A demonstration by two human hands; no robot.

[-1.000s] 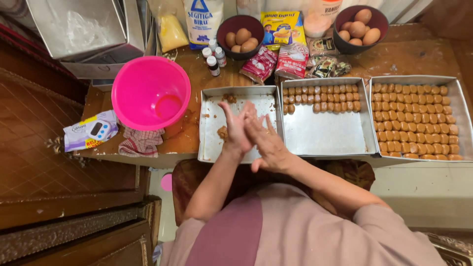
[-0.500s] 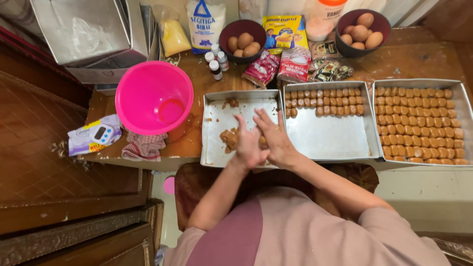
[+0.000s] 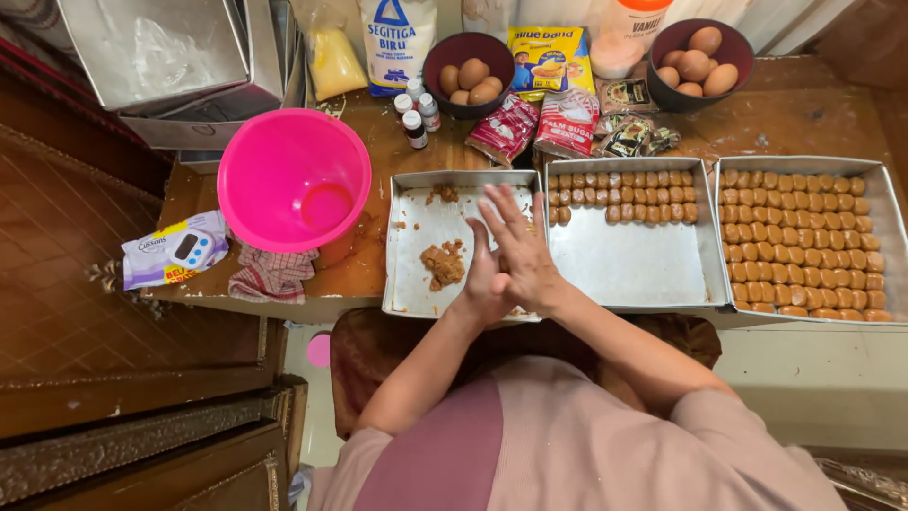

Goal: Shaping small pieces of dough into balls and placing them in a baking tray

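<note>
My left hand and my right hand are pressed palm to palm, the right on top with its fingers stretched out. They hover over the right edge of a metal tray that holds a lump of brown dough and a few crumbs. Whatever lies between the palms is hidden. Right of the hands, a second tray carries two rows of small brown dough pieces along its far side. A third tray at the far right is filled with several rows of the same pieces.
A pink plastic bowl sits left of the trays, with a checked cloth and a bagged kitchen scale by the table's edge. At the back are two dark bowls of eggs, small bottles, packets, a flour bag and stacked metal tins.
My hands stay pressed together and have slid against each other, the right hand's fingers now reaching further forward. Both sit slightly further right over the tray.
</note>
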